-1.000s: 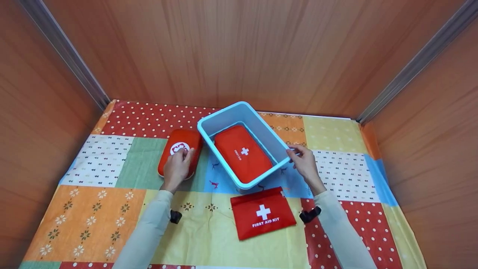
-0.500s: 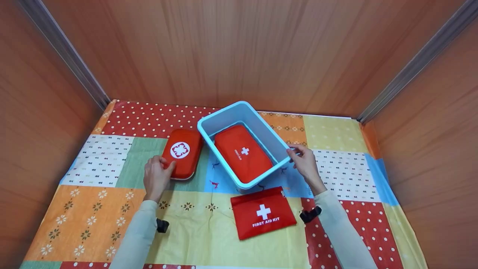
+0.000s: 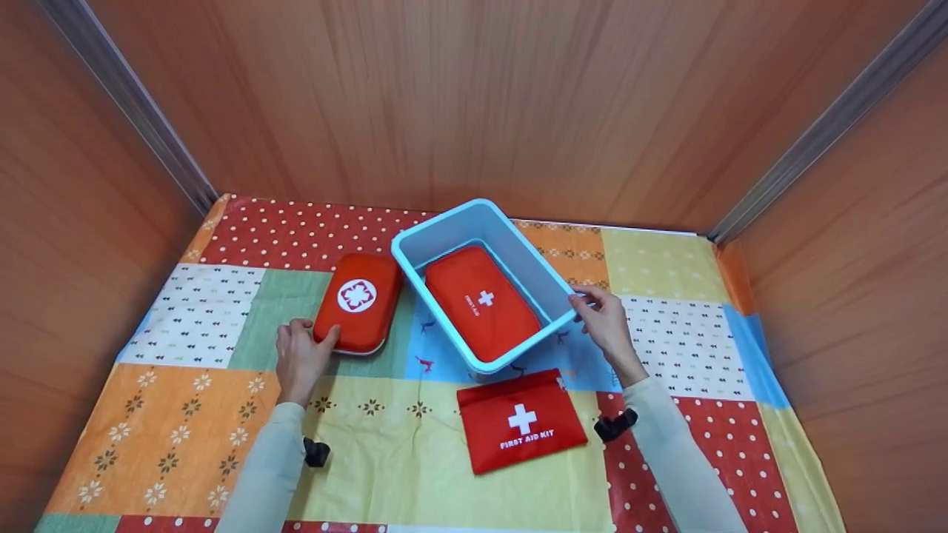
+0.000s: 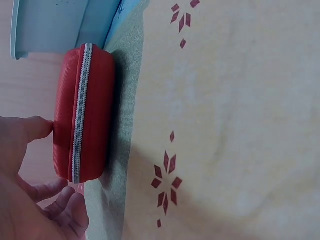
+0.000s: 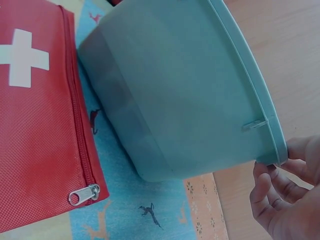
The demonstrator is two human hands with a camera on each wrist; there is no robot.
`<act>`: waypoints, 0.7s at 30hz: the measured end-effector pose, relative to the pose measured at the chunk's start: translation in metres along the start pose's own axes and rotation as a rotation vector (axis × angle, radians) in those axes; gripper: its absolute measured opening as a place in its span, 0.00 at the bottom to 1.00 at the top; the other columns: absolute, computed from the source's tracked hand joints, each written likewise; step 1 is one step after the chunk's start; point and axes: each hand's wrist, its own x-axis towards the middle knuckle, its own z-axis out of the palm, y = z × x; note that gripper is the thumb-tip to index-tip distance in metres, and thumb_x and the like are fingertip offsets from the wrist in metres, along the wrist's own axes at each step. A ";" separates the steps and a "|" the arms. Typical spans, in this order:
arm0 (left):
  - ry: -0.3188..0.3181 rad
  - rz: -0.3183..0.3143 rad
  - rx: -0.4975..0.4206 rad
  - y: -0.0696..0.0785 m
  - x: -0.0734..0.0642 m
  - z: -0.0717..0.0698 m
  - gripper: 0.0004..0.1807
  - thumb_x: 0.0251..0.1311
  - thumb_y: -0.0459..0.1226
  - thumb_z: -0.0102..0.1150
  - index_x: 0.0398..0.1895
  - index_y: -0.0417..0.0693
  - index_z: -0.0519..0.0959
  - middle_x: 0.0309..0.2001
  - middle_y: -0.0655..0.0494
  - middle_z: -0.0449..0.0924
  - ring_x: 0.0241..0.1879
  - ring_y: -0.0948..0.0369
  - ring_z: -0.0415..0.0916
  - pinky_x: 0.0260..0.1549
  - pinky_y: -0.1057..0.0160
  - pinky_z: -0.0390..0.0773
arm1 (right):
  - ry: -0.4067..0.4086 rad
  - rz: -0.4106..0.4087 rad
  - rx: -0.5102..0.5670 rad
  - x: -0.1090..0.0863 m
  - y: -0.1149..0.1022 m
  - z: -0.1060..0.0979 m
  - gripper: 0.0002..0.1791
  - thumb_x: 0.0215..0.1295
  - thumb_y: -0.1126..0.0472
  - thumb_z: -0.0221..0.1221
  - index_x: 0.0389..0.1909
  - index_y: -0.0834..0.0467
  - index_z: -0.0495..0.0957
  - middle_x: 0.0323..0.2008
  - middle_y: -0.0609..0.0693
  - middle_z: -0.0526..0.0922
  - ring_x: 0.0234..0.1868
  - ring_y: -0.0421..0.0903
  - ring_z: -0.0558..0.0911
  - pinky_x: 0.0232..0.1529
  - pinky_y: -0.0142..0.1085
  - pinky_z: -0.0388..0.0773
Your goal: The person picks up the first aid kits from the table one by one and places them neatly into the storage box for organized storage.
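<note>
At the left lies a red hard-shell zip case with a white round emblem on its lid. My left hand holds its near left corner, the thumb on the lid and the fingers at the left side. Its grey zipper shows closed in the left wrist view. My right hand pinches the rim at the near right corner of a light blue plastic bin. Inside the bin is a red first aid pouch with a white cross.
In front of the bin, a flat red zip pouch marked "FIRST AID KIT" lies on the patchwork tablecloth. Wood-patterned panels stand behind the table and on both sides.
My left hand has moved from over the case's emblem down and left to its near left corner. The right hand stays at the bin's rim.
</note>
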 end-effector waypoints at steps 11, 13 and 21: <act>-0.132 -0.072 -0.021 0.001 0.009 0.002 0.49 0.57 0.67 0.54 0.65 0.34 0.61 0.57 0.37 0.61 0.53 0.46 0.65 0.46 0.50 0.73 | 0.000 0.026 -0.016 -0.002 -0.001 0.002 0.16 0.70 0.55 0.58 0.54 0.55 0.80 0.38 0.56 0.80 0.36 0.62 0.80 0.26 0.37 0.78; -0.163 -0.086 -0.032 0.001 0.012 0.001 0.50 0.57 0.67 0.53 0.65 0.34 0.60 0.57 0.37 0.62 0.53 0.46 0.65 0.47 0.50 0.72 | 0.006 0.012 -0.013 -0.001 -0.001 0.002 0.15 0.70 0.56 0.58 0.53 0.56 0.81 0.37 0.57 0.81 0.32 0.55 0.81 0.24 0.36 0.78; -0.265 -0.131 -0.103 0.006 0.016 -0.005 0.49 0.58 0.66 0.55 0.63 0.32 0.58 0.56 0.37 0.64 0.51 0.47 0.66 0.45 0.56 0.69 | 0.008 0.003 -0.017 -0.001 -0.001 0.001 0.15 0.70 0.56 0.58 0.53 0.56 0.81 0.36 0.56 0.80 0.34 0.62 0.80 0.25 0.38 0.78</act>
